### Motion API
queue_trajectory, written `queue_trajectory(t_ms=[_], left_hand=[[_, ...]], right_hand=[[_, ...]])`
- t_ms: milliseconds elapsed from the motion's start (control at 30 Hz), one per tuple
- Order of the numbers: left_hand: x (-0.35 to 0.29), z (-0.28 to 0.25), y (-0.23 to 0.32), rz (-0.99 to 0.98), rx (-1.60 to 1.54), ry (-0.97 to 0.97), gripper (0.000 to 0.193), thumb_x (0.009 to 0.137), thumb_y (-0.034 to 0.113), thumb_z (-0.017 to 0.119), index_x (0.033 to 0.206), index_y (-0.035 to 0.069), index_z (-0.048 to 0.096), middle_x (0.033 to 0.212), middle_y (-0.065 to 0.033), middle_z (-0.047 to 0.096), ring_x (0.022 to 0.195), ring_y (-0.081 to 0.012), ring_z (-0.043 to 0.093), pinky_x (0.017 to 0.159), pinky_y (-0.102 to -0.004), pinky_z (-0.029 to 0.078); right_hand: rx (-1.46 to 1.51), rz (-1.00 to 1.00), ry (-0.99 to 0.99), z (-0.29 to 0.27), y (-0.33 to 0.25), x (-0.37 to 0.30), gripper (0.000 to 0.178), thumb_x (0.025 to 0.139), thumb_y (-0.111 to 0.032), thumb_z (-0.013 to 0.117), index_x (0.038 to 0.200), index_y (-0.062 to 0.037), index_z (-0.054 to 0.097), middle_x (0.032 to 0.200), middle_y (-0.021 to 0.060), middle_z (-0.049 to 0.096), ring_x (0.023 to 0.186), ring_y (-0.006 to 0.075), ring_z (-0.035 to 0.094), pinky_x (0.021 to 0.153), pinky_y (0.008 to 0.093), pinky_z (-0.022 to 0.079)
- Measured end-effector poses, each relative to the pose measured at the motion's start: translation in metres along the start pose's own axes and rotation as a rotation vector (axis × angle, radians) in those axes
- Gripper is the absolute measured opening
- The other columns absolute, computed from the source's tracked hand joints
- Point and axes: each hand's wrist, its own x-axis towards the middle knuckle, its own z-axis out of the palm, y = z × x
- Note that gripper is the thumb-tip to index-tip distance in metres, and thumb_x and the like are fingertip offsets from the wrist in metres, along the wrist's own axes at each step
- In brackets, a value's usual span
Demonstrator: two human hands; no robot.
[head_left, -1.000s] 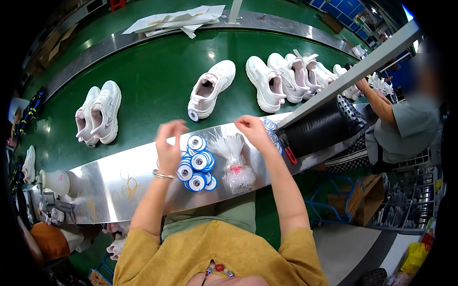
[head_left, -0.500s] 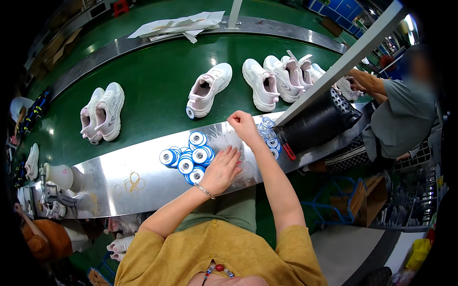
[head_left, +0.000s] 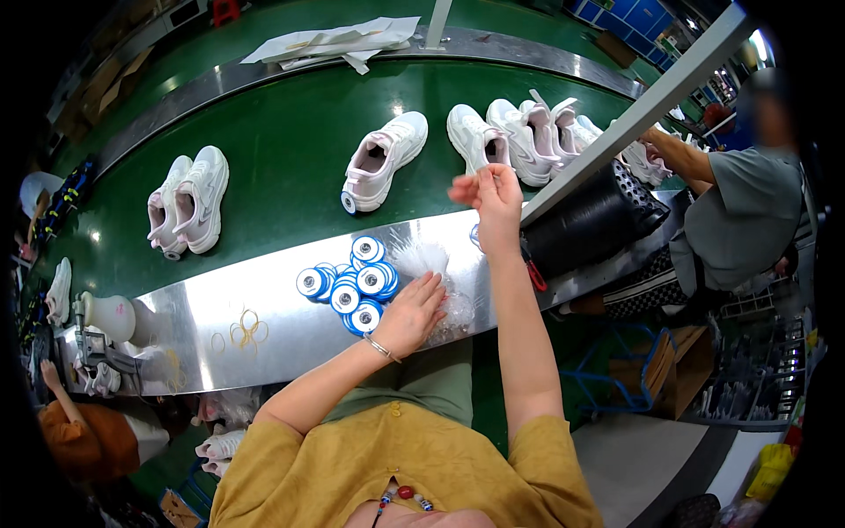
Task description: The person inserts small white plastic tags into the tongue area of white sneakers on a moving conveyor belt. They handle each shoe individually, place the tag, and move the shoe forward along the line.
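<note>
My left hand (head_left: 412,310) lies flat on a clear plastic bag of white ties (head_left: 440,290) on the steel ledge (head_left: 264,308). Right beside it is a cluster of blue and white thread spools (head_left: 352,283). My right hand (head_left: 488,194) is raised over the ledge's far edge with thumb and fingers pinched together; whatever thin thing it pinches is too small to tell. A single white and pink sneaker (head_left: 383,158) lies on the green conveyor belt (head_left: 290,141) beyond it.
A pair of white sneakers (head_left: 189,201) sits at the belt's left, several more sneakers (head_left: 528,132) at the right. A black mesh roll (head_left: 590,220) lies under a slanted metal bar (head_left: 642,106). A co-worker in grey (head_left: 731,211) stands right. Rubber bands (head_left: 242,330) lie on the ledge.
My left hand came down from above the spools onto the plastic bag. My right hand lifted away from the bag toward the belt, fingers pinched.
</note>
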Motion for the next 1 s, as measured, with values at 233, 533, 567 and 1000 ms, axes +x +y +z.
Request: queue_trajectory(t_ms=[233, 533, 567, 1000], left_hand=[[-0.008, -0.044, -0.018, -0.113, 0.107, 0.328, 0.030, 0.072, 0.001, 0.065, 0.102, 0.001, 0.059, 0.113, -0.0159, 0.056, 0.107, -0.0337, 0.053, 0.089, -0.0408, 0.042], [-0.006, -0.054, -0.054, -0.347, 0.326, 0.024, 0.041, 0.070, 0.022, 0.074, 0.101, -0.002, 0.060, 0.122, -0.0238, 0.052, 0.123, -0.0385, 0.042, 0.099, -0.0441, 0.036], [-0.005, -0.053, -0.054, -0.352, 0.317, 0.031, 0.040, 0.070, 0.022, 0.074, 0.100, -0.001, 0.061, 0.122, -0.0241, 0.052, 0.122, -0.0386, 0.042, 0.099, -0.0438, 0.036], [0.014, -0.046, -0.045, -0.433, 0.299, 0.054, 0.038, 0.067, 0.025, 0.076, 0.087, -0.001, 0.059, 0.123, -0.0248, 0.052, 0.117, -0.0387, 0.046, 0.098, -0.0426, 0.037]], right_hand=[[-0.336, 0.285, -0.104, -0.043, 0.009, -0.040, 0.012, 0.093, -0.016, 0.052, 0.092, -0.0043, 0.053, 0.064, -0.0025, 0.046, 0.052, 0.0019, 0.036, 0.044, 0.0169, 0.027], [-0.391, 0.334, -0.268, -0.018, 0.014, -0.054, 0.013, 0.089, -0.012, 0.057, 0.093, -0.0004, 0.061, 0.067, -0.0028, 0.051, 0.054, 0.0023, 0.038, 0.048, 0.0179, 0.029], [-0.388, 0.320, -0.278, -0.017, 0.013, -0.054, 0.013, 0.089, -0.013, 0.057, 0.093, -0.0003, 0.061, 0.067, -0.0035, 0.050, 0.054, 0.0022, 0.038, 0.048, 0.0181, 0.029], [-0.485, 0.383, -0.274, -0.032, 0.026, -0.054, 0.013, 0.085, -0.014, 0.060, 0.088, -0.0015, 0.058, 0.069, -0.0023, 0.054, 0.060, 0.0037, 0.043, 0.051, 0.0195, 0.032]])
